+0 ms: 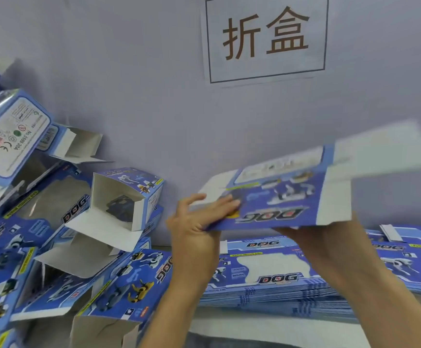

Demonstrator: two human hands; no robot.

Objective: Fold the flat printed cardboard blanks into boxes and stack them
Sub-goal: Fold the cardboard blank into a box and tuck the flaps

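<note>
Blue blank (279,197) lifted flat, unfolded | left hand (194,222) pinches its edge, right hand (312,237) grip beneath: cannot tell | folded boxes (53,222) piled left | flat stack (267,277) remains on table

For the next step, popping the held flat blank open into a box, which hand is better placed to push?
Probably the left hand: its fingers lie on top of the blank at the near corner, free to press. The right hand is underneath, supporting the blank's edge.
</note>
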